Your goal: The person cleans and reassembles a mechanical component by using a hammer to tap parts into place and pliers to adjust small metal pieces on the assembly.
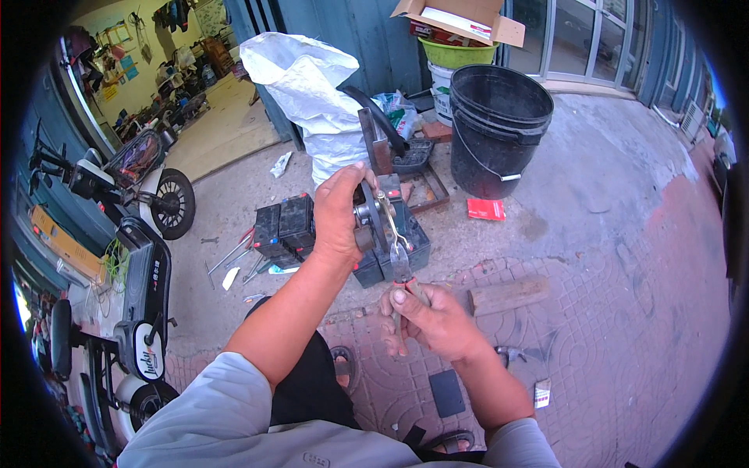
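My left hand [335, 214] is wrapped round a dark round metal part [375, 218], held up in front of me with its disc face turned to the right. A brass-coloured lever or rod [388, 217] runs down that face. In my right hand [441, 318] is a pair of pliers [401, 269] with red and grey handles, gripped with the jaws pointing up. The jaws meet the lower end of the brass-coloured piece; whether they are closed on it I cannot tell. Behind and below the part stand several black batteries [282, 225], partly covered by my hands.
A black bucket [499, 129] stands at the back right beside a white sack [304, 93]. A wooden block [509, 295] lies to the right, with a red packet [486, 209] beyond it. Loose hand tools [230, 253] lie left of the batteries. A scooter [148, 273] is at far left.
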Available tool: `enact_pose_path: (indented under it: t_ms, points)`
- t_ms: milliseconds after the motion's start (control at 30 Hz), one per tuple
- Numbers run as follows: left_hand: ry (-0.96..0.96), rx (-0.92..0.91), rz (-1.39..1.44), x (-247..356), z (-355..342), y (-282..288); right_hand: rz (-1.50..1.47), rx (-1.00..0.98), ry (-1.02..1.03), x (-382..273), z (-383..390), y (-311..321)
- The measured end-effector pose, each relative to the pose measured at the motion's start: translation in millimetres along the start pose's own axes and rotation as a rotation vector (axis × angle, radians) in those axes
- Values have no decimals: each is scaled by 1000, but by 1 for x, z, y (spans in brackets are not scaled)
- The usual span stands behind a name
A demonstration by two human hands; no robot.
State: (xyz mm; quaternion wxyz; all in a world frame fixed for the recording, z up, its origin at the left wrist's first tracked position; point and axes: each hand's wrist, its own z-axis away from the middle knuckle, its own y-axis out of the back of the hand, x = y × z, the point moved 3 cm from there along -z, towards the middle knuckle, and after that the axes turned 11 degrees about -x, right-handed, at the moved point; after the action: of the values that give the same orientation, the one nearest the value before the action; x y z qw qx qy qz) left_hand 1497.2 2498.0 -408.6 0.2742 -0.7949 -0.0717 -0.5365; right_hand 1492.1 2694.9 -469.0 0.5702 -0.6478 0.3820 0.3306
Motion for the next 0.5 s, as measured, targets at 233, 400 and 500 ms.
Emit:
enact_pose_path:
  t_ms: [233, 400, 500]
  points:
    - [-18, 29, 53, 2, 3, 1, -20, 55, 39, 3, -5, -7]
    - [-40, 49, 75, 1, 2, 4, -32, 88, 41, 2, -6, -13]
    - [-38, 53, 85, 2, 4, 4, -19, 108, 32, 2, -8, -16]
